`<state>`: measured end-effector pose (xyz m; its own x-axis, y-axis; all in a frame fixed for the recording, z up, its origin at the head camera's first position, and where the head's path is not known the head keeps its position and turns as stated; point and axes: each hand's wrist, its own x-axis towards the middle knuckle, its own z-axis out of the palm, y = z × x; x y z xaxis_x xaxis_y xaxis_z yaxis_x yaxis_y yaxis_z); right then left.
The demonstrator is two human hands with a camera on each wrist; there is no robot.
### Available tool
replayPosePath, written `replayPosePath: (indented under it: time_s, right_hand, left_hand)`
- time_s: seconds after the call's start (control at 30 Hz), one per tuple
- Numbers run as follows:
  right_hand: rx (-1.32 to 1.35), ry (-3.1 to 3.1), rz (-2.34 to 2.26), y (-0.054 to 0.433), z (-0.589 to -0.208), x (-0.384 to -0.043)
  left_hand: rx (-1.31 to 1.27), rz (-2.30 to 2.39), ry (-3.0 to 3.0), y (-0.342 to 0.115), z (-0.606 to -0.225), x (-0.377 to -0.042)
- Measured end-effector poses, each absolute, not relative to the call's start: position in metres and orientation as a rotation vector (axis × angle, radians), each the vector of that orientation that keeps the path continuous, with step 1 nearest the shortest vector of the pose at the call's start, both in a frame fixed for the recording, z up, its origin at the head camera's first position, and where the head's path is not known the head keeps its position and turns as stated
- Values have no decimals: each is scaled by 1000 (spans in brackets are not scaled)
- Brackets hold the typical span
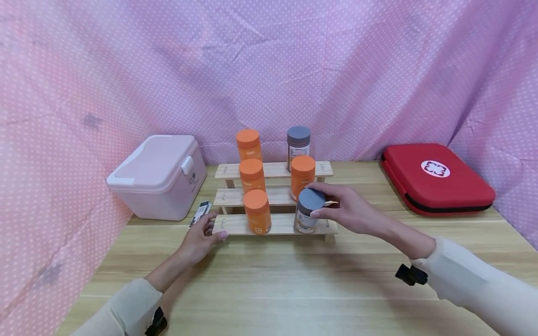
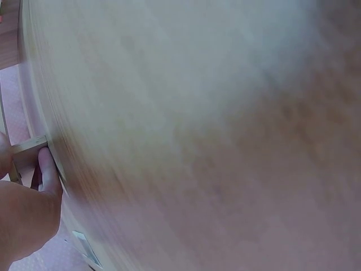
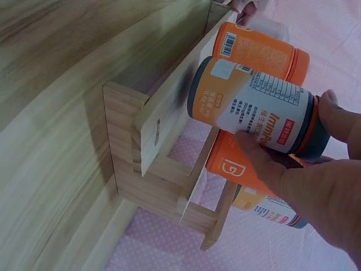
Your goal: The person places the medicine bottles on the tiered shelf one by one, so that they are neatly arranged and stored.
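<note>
A three-tier wooden rack (image 1: 235, 225) stands mid-table. My left hand (image 1: 197, 242) grips the left end of its lowest step, thumb at the front edge. With thumb and fingers, my right hand (image 1: 350, 207) holds a grey-lidded supplement jar (image 1: 306, 220) by the lid, at the right of that lowest step. In the right wrist view the jar (image 3: 248, 107) shows an orange and white label. Left of it on the same step is an orange jar (image 1: 258, 215). Behind the held jar, another orange jar (image 1: 301, 173) is on the middle step.
Two more orange jars (image 1: 249, 144) line the rack's left side, and a second grey-lidded jar (image 1: 299, 142) is on the top step. A pale lidded box (image 1: 155, 186) sits at left, a red zip case (image 1: 437, 182) at right. A small flat packet (image 1: 201, 213) lies near my left hand.
</note>
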<state>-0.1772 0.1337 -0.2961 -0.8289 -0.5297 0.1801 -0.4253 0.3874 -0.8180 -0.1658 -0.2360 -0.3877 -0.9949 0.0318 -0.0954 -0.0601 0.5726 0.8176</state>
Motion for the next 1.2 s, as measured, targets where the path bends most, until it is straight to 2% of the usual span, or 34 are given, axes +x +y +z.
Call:
replayPosePath:
  time_s: [1.2]
  right_hand:
    - [-799,2562,-1356,122,-299,-180]
  left_hand:
    - [-12,1407,2679,-241,-388,-164]
